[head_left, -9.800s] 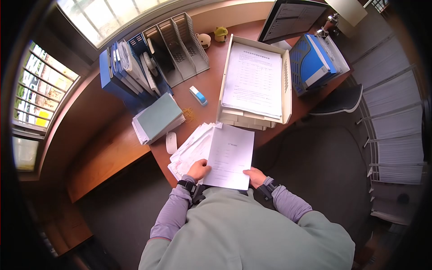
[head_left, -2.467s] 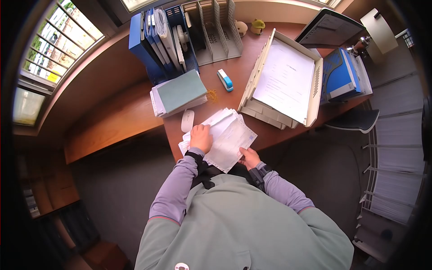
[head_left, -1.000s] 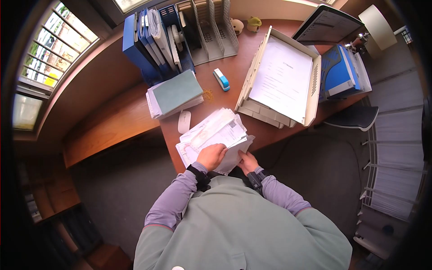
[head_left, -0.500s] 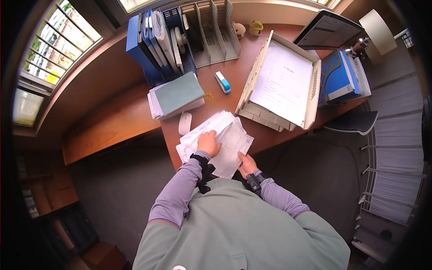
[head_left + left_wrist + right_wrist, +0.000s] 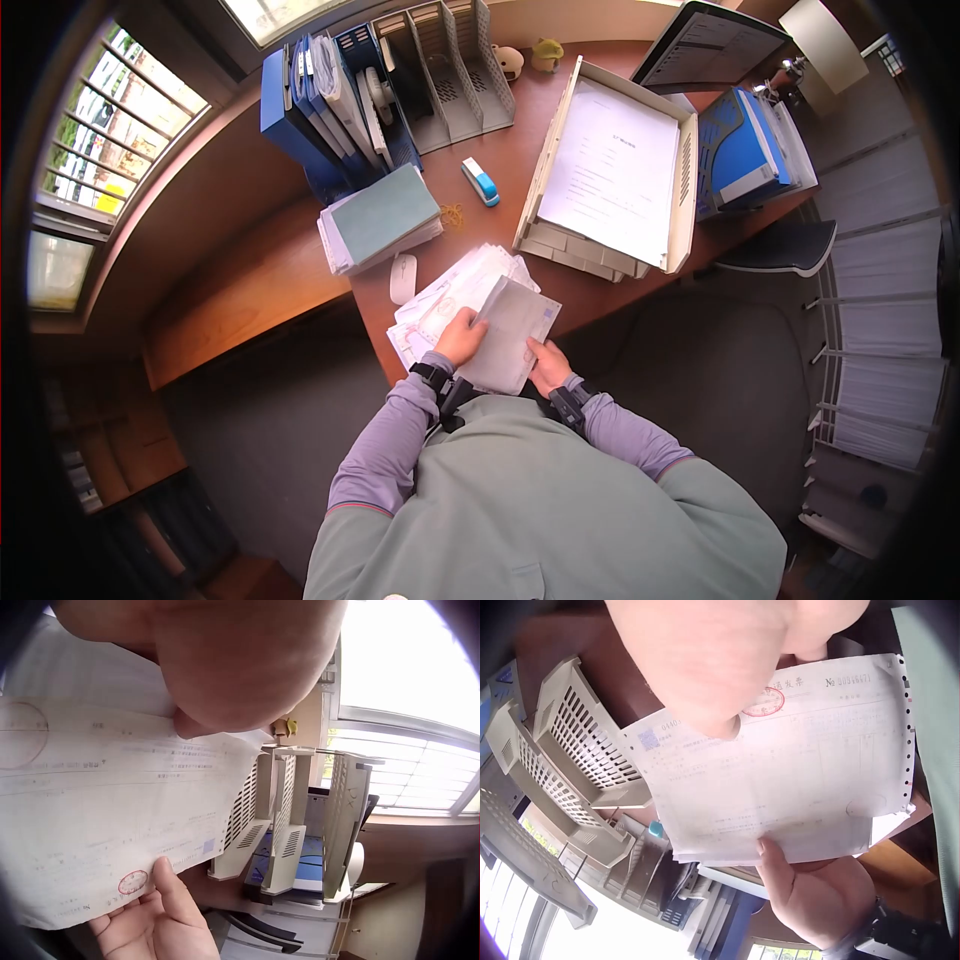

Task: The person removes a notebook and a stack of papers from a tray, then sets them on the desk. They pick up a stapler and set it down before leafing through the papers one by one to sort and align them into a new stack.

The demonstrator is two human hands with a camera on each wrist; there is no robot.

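Between the two hands is a thin sheaf of printed slips (image 5: 508, 335), held near the body. My left hand (image 5: 461, 337) pinches its left edge, thumb on top; the right wrist view shows that thumb on the near face of the slips (image 5: 780, 780). My right hand (image 5: 548, 366) grips the lower right edge, its thumb beside a red oval stamp. In the left wrist view the right hand (image 5: 161, 922) holds the slips (image 5: 97, 817) from below. Loose papers (image 5: 440, 300) lie fanned on the desk, beyond and left of the held sheaf.
A cream tray stack (image 5: 685, 200) with a printed sheet (image 5: 610, 170) stands on the desk (image 5: 500, 225). Left of it are a blue stapler (image 5: 481, 183), a white mouse (image 5: 403, 279), rubber bands (image 5: 452, 214) and a green-covered pile (image 5: 385, 215). Folders (image 5: 320, 110) stand behind; a monitor (image 5: 705, 50) is at back right.
Earlier a large printed sheet was in both hands; a similar sheet now lies in the tray. Since half a second ago, my left hand has moved from the loose papers to the held sheaf's left edge.
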